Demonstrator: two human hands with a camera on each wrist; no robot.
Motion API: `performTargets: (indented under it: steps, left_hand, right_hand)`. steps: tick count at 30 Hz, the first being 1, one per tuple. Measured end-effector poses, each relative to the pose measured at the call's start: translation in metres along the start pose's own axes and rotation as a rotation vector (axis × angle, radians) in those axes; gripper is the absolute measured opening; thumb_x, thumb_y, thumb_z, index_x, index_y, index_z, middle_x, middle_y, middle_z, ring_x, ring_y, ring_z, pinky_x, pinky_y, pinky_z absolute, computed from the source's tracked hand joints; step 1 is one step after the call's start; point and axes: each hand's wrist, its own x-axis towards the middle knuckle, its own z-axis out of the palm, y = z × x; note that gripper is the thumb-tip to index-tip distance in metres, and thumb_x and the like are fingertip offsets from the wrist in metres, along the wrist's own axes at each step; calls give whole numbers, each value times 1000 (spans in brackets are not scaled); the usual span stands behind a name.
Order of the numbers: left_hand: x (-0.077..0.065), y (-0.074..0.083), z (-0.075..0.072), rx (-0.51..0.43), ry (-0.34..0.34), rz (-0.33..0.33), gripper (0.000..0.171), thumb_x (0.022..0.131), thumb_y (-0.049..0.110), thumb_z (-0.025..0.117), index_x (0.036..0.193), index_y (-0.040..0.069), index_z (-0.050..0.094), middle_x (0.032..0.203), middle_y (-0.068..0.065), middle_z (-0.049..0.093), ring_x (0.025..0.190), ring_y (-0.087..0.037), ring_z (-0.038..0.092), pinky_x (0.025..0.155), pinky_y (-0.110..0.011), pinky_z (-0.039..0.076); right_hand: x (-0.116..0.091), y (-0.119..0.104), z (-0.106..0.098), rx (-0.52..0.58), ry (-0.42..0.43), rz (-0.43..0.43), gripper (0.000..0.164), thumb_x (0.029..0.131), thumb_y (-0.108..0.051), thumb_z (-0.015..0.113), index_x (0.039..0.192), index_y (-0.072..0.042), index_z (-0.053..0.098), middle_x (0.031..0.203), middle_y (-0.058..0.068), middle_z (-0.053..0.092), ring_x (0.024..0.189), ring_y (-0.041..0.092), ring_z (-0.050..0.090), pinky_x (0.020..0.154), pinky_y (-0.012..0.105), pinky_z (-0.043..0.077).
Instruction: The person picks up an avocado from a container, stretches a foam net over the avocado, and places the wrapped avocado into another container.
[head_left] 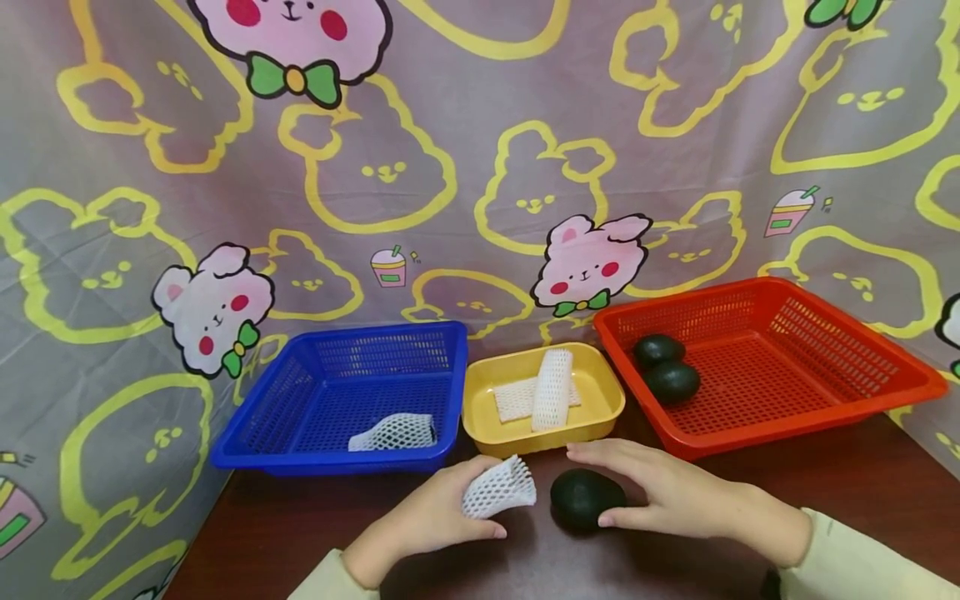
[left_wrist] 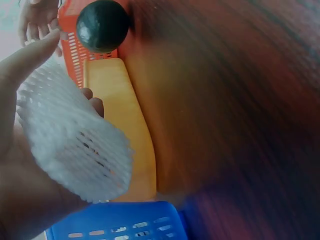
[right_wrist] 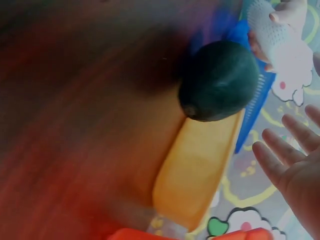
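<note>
Avocado point(head_left: 587, 500) rests on the counter point(head_left: 247, 533) between the two hands, probably left within easy reach of both. At its nine o'clock, the left hand point(head_left: 431, 512) grasps a foam net sleeve point(head_left: 498, 490), thumb on the near side and fingers behind; this loose grip seems meant to keep the tube round, its fringed end pointing roughly toward three. At the fruit's three o'clock, the right hand point(head_left: 678, 492) is released, fingers extended around it; whether the thumb touches the skin I cannot tell. Toward ten sits a blue basket point(head_left: 258, 454) with a netted item point(head_left: 397, 432), dark at one end. Near eleven, a yellow tray point(head_left: 487, 433) bears flattened spare sleeves point(head_left: 552, 387), apparently kept central for either side. Toward two, a red basket point(head_left: 795, 425) holds two bare avocados point(head_left: 672, 382), side by side along its left wall, presumably to separate them from the netted one.
</note>
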Motion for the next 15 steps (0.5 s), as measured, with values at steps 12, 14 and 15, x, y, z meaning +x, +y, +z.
performTargets:
  steps: [12, 14, 15]
  left_hand:
    - [1, -10, 5, 174, -19, -21, 66, 74, 33, 93, 132, 24, 61, 115, 11, 64, 98, -5, 59, 86, -32, 50]
    - [2, -10, 6, 202, -25, -32, 68, 73, 33, 94, 132, 24, 61, 115, 10, 64, 99, -5, 59, 86, -33, 50]
    - [2, -10, 6, 215, -28, -37, 69, 72, 32, 95, 132, 24, 61, 116, 10, 64, 100, -6, 59, 86, -34, 50]
  right_hand:
    - [-10, 16, 13, 29, -71, 144, 76, 88, -40, 81, 153, -18, 47, 150, -3, 53, 133, 19, 52, 105, 39, 46]
    - [-10, 18, 15, 38, -88, 148, 77, 88, -38, 82, 152, -15, 47, 149, -2, 52, 133, 20, 52, 106, 39, 46]
    - [-10, 19, 16, 46, -98, 153, 77, 88, -38, 82, 153, -15, 47, 150, -2, 52, 133, 21, 52, 106, 39, 45]
